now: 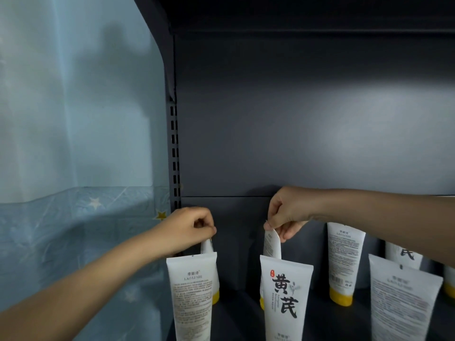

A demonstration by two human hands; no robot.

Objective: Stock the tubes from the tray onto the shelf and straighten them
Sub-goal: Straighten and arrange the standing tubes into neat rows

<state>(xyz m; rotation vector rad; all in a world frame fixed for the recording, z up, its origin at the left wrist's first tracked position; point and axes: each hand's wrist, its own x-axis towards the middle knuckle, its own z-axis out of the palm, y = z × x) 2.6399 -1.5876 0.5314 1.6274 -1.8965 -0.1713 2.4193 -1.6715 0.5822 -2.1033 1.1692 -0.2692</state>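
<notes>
Tubes first: left hand [194, 228] pinches the crimped top of the left back tube [206, 246]. Over at its 3 o'clock, right hand [286, 214] pinches the right back tube [272, 244] the same way. Each hangs at 6 o'clock from its hand, long axis upright, cap end down toward the shelf [236, 313]. Both look edge-on, so I'd guess a twist to face them forward.

Left hand [188, 230] and right hand [286, 212] each pinch a rear tube's top — left tube [206, 246], right tube [272, 243].
</notes>
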